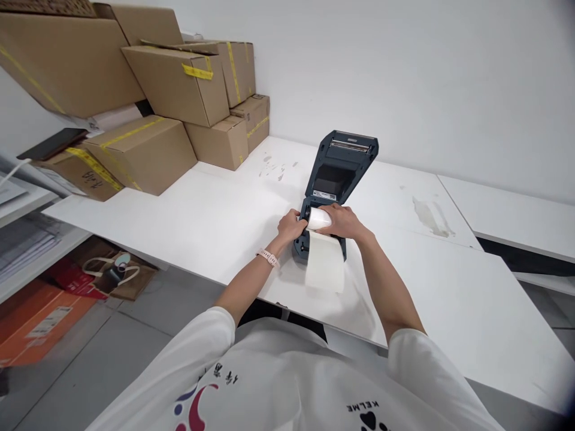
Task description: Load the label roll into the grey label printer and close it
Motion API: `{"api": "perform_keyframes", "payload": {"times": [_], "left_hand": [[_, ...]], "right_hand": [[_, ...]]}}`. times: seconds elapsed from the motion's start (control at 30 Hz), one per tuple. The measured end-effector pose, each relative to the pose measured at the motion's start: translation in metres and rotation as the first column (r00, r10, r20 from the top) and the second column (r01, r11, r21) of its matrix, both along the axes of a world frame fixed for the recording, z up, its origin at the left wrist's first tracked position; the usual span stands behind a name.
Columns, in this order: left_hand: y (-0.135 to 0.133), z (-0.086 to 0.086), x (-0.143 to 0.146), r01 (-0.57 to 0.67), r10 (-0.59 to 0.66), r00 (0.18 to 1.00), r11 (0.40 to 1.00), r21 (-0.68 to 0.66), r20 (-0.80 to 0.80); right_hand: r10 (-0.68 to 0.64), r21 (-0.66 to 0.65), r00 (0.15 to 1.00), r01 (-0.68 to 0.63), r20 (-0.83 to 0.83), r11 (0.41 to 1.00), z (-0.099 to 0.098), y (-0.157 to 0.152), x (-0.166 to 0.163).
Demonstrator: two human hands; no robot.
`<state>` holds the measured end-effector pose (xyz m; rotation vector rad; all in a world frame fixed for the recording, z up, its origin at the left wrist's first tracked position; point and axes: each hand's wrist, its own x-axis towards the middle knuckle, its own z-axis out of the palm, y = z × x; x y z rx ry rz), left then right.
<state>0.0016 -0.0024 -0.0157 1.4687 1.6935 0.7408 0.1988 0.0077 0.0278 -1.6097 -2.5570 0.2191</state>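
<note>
A dark blue-grey label printer (345, 173) stands on the white table with its lid raised. Inside its body lies a white roll of label paper (319, 218), and a pale strip from it hangs over the printer's front onto the table. My right hand (342, 220) is wrapped over the roll's right side, its fingertips partly hidden. At the printer's left edge, my left hand (291, 227) has its fingers closed by the roll's left end. Whether they grip the roll holder or the printer's side is hidden.
Several cardboard boxes (179, 84) with yellow tape are stacked at the table's back left. A white wall rises behind the white table (215, 227). Below on the left are a shelf (27, 203), an orange box (45, 323) and a bag (130, 281).
</note>
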Motion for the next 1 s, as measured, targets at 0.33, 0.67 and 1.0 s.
{"api": "perform_keyframes", "payload": {"times": [0.33,0.67,1.0], "left_hand": [[0.002,-0.008,0.0,-0.007,0.005,0.995,1.0,0.017,0.103],[0.002,-0.011,-0.003,-0.016,0.016,0.978,1.0,-0.002,0.208],[-0.005,-0.007,-0.011,0.038,-0.024,0.94,0.999,-0.036,0.342]], "right_hand": [[0.05,0.082,0.978,-0.034,-0.2,0.996,-0.021,-0.017,0.0],[0.044,0.259,0.442,0.438,-0.896,0.861,0.057,0.094,0.046],[0.029,0.13,0.325,0.295,-0.945,0.946,0.052,0.016,0.021]]}}
